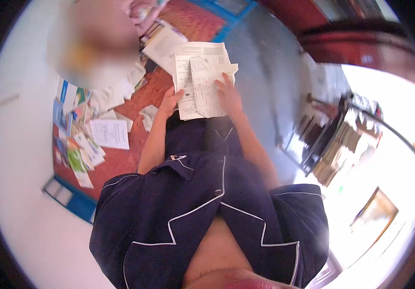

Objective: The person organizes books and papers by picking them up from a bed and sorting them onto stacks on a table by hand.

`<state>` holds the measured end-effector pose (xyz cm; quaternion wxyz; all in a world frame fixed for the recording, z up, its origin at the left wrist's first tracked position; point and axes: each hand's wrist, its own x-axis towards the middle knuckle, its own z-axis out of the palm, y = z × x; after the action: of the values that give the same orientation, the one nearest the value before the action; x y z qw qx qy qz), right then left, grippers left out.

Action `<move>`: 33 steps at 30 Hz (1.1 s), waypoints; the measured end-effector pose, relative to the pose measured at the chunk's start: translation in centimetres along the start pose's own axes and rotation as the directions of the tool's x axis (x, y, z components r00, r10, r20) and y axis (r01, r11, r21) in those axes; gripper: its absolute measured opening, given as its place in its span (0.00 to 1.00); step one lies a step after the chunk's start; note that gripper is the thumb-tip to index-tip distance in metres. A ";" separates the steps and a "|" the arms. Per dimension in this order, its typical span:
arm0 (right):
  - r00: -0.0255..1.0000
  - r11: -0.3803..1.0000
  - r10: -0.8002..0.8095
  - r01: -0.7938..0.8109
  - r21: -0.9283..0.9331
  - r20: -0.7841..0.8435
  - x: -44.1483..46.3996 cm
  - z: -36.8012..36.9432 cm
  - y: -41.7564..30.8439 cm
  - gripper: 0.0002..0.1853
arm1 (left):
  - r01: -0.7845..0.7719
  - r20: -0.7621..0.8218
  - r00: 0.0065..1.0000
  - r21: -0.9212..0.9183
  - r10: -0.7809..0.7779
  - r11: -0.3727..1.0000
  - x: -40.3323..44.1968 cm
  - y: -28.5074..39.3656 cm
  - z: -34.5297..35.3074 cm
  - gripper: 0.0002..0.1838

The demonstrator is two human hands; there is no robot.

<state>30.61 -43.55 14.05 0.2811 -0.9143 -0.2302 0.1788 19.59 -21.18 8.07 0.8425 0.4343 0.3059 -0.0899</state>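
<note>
In front of my torso is a stack of printed papers (pixel 183 72), with a smaller creased handwritten sheet (pixel 205 89) lying on top. My left hand (pixel 170 100) grips the stack's lower left edge, thumb on the upper face and the other fingers mostly hidden beneath. On the right side, my right hand (pixel 228 95) holds the smaller sheet, its fingers over the top of it. The sheet's upper right corner sticks out past the stack. Fine writing is too small to read.
Loose papers and booklets (pixel 110 134) are strewn over a red mat (pixel 142 98) with a blue frame. Another person, blurred, is at the upper left beside pink cloth (pixel 145 14). A rack with stacked papers (pixel 337 149) stands right of the grey floor (pixel 260 72).
</note>
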 end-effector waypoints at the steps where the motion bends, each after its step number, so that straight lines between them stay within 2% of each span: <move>1: 0.997 0.997 0.063 -0.061 0.037 -0.052 -0.8 0.2 0.6 0.18 | 0.032 0.058 0.998 0.027 -0.034 0.999 1.2 -0.3 0.2 0.18; 3: 0.970 0.982 0.173 -0.157 0.103 -0.169 -4.0 -0.6 2.5 0.17 | 0.096 0.162 0.980 0.115 -0.115 0.989 2.6 -0.9 2.3 0.18; 5: 0.934 0.981 0.183 -0.152 0.122 -0.308 -7.3 -0.8 4.9 0.17 | 0.149 0.259 0.944 0.212 -0.203 0.966 3.6 -1.4 5.4 0.17; 6: 0.906 0.970 0.237 -0.200 0.140 -0.350 -9.0 -1.0 5.5 0.17 | 0.190 0.258 0.931 0.265 -0.259 0.945 3.8 -1.7 7.2 0.17; 7: 0.868 0.955 0.290 -0.238 0.174 -0.404 -10.8 -1.2 6.1 0.17 | 0.227 0.251 0.916 0.318 -0.313 0.920 3.9 -2.2 9.1 0.17; 12: 0.654 0.889 0.455 -0.375 0.263 -0.605 -20.9 -1.8 9.1 0.17 | 0.195 0.407 0.809 0.494 -0.423 0.847 2.7 -7.0 17.8 0.17; 15: 0.497 0.841 0.526 -0.422 0.338 -0.690 -26.9 -2.8 11.4 0.15 | 0.180 0.486 0.693 0.598 -0.532 0.781 2.0 -11.1 23.0 0.19; 17: 0.401 0.769 0.622 -0.471 0.431 -0.673 -31.2 -3.6 11.4 0.13 | 0.220 0.534 0.618 0.587 -0.577 0.779 0.7 -14.3 25.6 0.19; 19: 0.311 0.745 0.634 -0.491 0.452 -0.708 -34.9 -3.1 12.4 0.12 | 0.234 0.533 0.557 0.635 -0.637 0.736 -1.7 -16.5 29.0 0.20; 22: 0.170 0.714 0.630 -0.511 0.479 -0.757 -39.3 -2.7 12.8 0.12 | 0.167 0.567 0.455 0.703 -0.687 0.691 -3.4 -19.8 32.6 0.20; 25: 0.033 0.656 0.664 -0.505 0.561 -0.747 -42.1 -1.8 13.7 0.12 | 0.119 0.566 0.378 0.755 -0.733 0.645 -4.0 -22.9 35.4 0.21; 27: -0.040 0.613 0.688 -0.503 0.610 -0.725 -44.2 -1.5 14.4 0.12 | 0.083 0.583 0.288 0.775 -0.760 0.626 -5.2 -24.9 37.8 0.21; 31: -0.167 0.542 0.688 -0.528 0.654 -0.706 -47.7 -1.8 15.0 0.13 | 0.038 0.527 0.230 0.835 -0.818 0.549 -7.6 -28.2 41.9 0.20; 33: -0.195 0.524 0.676 -0.551 0.650 -0.711 -49.3 -1.7 15.8 0.14 | 0.044 0.489 0.206 0.861 -0.848 0.507 -8.3 -30.1 43.8 0.19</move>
<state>-4.45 -81.60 15.75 0.2771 -0.7827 0.4763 -0.2893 19.58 -74.89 11.75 0.5469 0.4616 -0.1367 -0.6849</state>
